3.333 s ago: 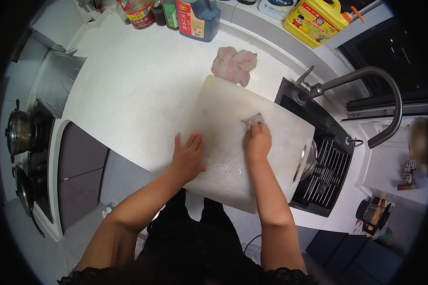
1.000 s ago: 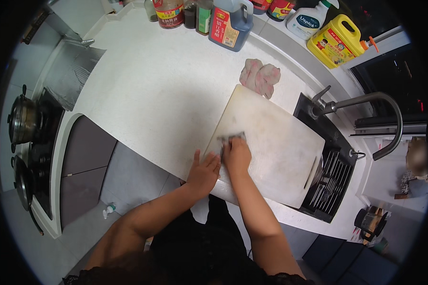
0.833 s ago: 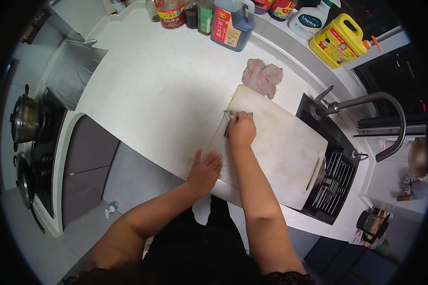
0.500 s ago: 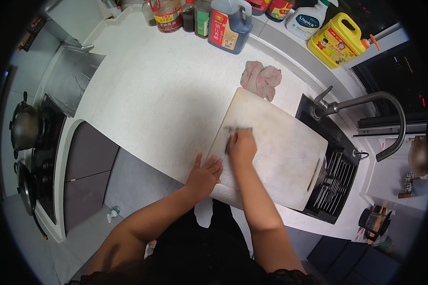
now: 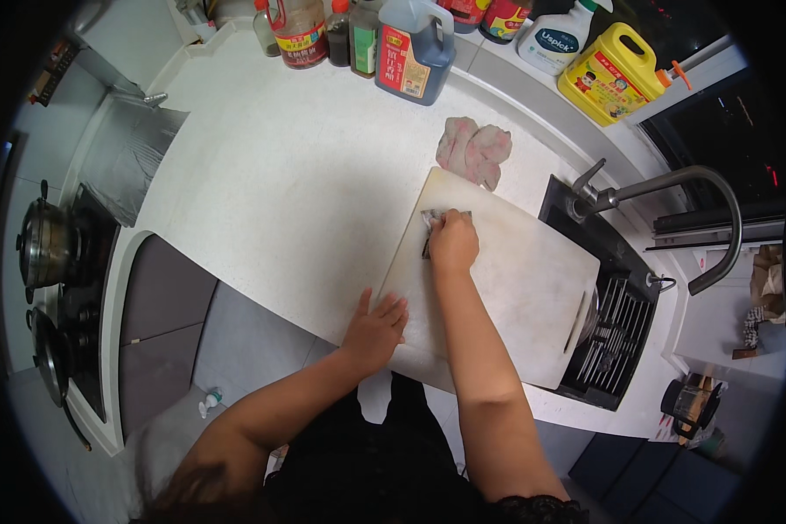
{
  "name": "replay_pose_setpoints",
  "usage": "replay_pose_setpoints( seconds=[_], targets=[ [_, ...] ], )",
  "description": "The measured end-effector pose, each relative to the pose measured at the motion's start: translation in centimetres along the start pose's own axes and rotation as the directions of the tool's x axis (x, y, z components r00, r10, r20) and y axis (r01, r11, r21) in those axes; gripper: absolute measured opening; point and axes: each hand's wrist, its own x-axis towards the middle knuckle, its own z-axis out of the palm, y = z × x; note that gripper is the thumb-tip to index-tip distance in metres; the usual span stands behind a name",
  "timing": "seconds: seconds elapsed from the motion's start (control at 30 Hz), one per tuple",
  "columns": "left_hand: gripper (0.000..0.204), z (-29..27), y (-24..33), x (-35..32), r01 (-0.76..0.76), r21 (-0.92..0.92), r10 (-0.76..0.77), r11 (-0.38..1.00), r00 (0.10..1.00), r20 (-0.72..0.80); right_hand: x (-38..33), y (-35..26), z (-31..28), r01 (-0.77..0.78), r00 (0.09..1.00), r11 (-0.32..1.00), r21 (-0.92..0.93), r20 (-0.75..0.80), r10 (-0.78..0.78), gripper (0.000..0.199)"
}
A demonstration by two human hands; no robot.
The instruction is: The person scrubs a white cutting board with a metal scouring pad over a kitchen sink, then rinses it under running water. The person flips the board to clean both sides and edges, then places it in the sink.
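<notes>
Head cam, white counter (image 5: 306,192), cutting board (image 5: 515,288), sink (image 5: 611,341)

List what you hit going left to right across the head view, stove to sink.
Steel pot on the stove → left hand flat on the board's near-left corner → right hand pressing a grey scrub pad → white cutting board → sink rack → curved faucet.

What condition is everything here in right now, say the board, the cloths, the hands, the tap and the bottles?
Cutting board: flat on the counter, one end over the sink.
Grey cloth: pressed on the board under the right hand.
Left hand: flat on the board's near edge.
Pink rag: crumpled beside the board.
Tap: no water showing.
Yellow jug: capped, upright.
</notes>
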Motion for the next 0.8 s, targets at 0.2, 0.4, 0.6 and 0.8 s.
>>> replay_pose_setpoints(
  seconds=[0.2, 0.4, 0.6, 0.8],
  targets=[
    [0.042, -0.3, 0.1, -0.3, 0.013, 0.024, -0.013, 1.0, 1.0, 0.01, -4.0, 0.7, -1.3, 0.009, 0.999, 0.998, 0.054, 0.05, -0.012, 0.013],
    [0.042, 0.3, 0.0, -0.1, -0.013, 0.024, 0.014, 1.0, 0.999, -0.038, 0.0, -0.4, -0.5, -0.034, 0.999, 0.999, 0.002, 0.005, 0.034, 0.016],
    [0.04, 0.5, -0.1, -0.3, 0.003, 0.043, -0.001, 0.999, 0.999, -0.049, -6.0, 1.3, -1.7, -0.026, 0.994, 0.997, 0.067, 0.107, 0.019, 0.016],
    [0.039, -0.1, 0.2, -0.1, -0.009, -0.004, 0.009, 1.0, 0.999, -0.053, -1.1, 0.7, -0.4, -0.025, 0.999, 0.998, 0.052, -0.022, 0.027, 0.015]
  ],
)
